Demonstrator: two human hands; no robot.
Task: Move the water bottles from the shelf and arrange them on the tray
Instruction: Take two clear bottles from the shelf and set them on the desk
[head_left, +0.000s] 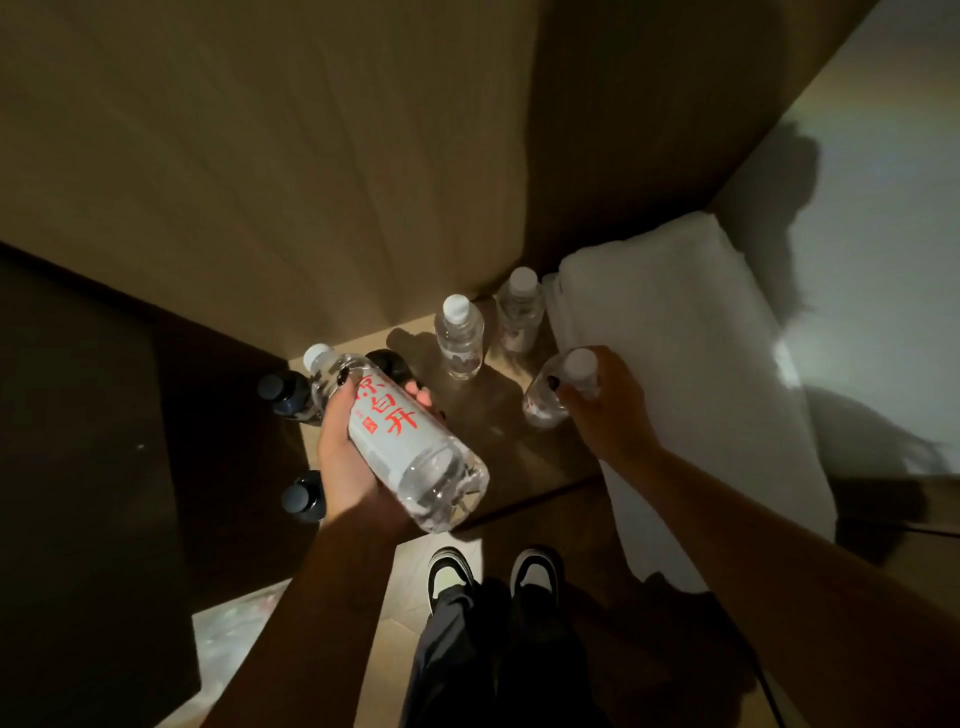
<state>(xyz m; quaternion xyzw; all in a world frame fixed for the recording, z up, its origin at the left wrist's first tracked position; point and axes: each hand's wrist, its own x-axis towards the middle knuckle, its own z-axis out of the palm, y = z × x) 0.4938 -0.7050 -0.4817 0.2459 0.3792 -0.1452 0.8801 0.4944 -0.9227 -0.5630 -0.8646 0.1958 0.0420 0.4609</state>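
My left hand (345, 447) grips a clear water bottle (400, 441) with a white label and red characters, held tilted above the front edge of the wooden shelf (498, 467). My right hand (608, 410) grips the neck of a second water bottle (550, 395), which stands on the shelf beside the white towels. Two more water bottles stand upright further back, one (460, 338) in the middle and one (519, 309) in the corner. No tray is in view.
Folded white towels (691, 374) fill the right side of the shelf. Dark-capped bottles (288, 395) (304, 499) stand at the left, partly behind my left hand. Wooden walls close in the shelf behind. My shoes (493, 571) and the floor are below.
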